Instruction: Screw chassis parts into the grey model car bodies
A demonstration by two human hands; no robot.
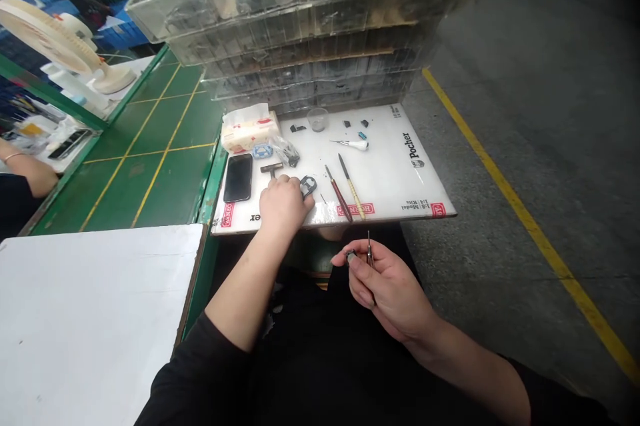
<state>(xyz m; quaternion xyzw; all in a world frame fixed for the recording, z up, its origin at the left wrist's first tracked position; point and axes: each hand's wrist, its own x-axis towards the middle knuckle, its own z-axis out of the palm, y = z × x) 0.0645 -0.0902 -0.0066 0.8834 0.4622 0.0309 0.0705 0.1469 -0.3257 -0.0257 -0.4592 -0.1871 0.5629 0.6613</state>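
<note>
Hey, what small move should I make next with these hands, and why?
Probably bring the right hand up to the white board: it holds a thin tool and a small dark piece off the board, while the left hand touches the dark ring-shaped part there.

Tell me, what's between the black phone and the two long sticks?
The left hand resting beside a small dark frame part, seen in the head view.

Black sleeves (200,373); left hand (285,203), right hand (393,293) bare.
</note>
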